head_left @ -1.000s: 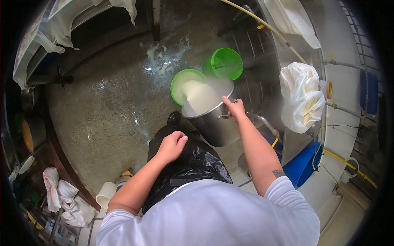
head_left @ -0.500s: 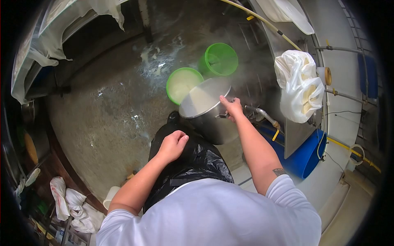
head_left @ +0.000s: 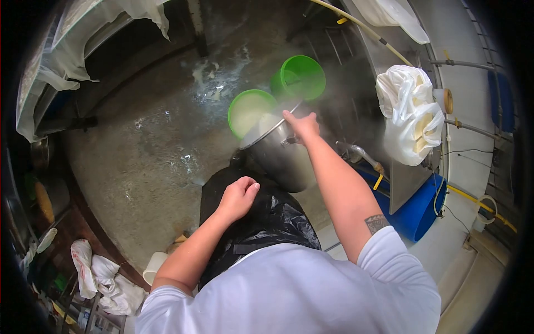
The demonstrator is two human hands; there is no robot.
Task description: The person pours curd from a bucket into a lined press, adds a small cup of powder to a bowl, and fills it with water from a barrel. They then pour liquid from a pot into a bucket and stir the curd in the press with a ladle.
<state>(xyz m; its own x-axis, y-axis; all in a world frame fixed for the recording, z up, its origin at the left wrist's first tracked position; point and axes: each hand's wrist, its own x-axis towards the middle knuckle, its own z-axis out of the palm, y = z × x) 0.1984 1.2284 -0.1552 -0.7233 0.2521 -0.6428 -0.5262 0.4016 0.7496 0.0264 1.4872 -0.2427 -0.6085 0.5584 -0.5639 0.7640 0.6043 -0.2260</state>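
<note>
Centre frame: right hand, clamped on metal pot by its rim, has tipped it further toward nearer green bucket, pouring seemingly nearly done; left hand loosely fisted.

On the grey concrete floor, ahead of the shiny black plastic apron: a round green plastic bucket with pale liquid inside, just beyond the mouth of a tilted, deep silver metal pot. Behind that bucket and to its right, a second round green plastic bucket. On the pot's right rim, the bare right hand; over the apron, nearer the body, the bare left hand. Farther right, a bulky white plastic bag, beyond a large blue plastic tub. Far left and ahead, draped white cloth; nearer, crumpled white bags.
</note>
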